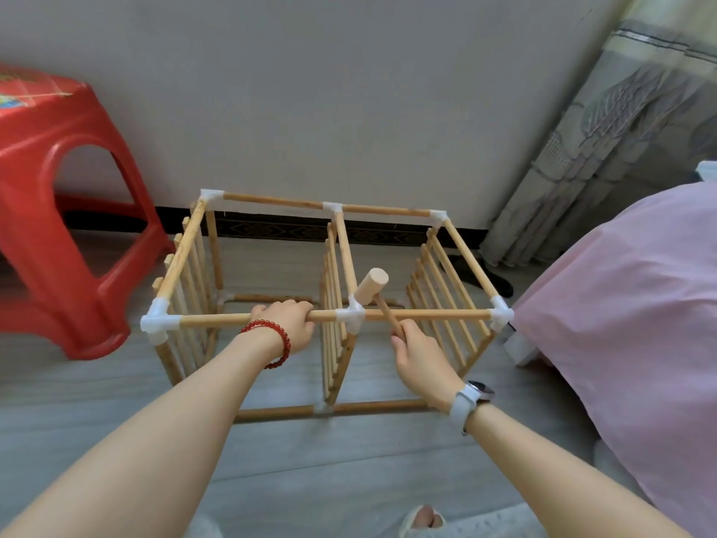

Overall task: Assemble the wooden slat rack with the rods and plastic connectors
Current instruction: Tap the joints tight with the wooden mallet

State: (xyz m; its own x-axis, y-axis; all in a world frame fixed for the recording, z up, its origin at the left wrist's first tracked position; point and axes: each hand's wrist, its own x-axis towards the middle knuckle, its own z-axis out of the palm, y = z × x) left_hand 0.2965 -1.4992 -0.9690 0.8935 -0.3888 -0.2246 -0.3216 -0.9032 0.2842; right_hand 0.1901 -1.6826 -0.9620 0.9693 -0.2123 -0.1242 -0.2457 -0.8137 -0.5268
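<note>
Wooden slat rack [248,231] standing on grey plank floor [116,421] by the wall, left hand [289,322] gripping its front rod [426,314], right hand [417,353] clutching wooden mallet [371,286], red stool [58,211] left, pink bed [620,304] right

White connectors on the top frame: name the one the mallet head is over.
The middle connector on the near top rod, directly beneath the mallet held by the right hand; the other connectors sit away from it.
</note>
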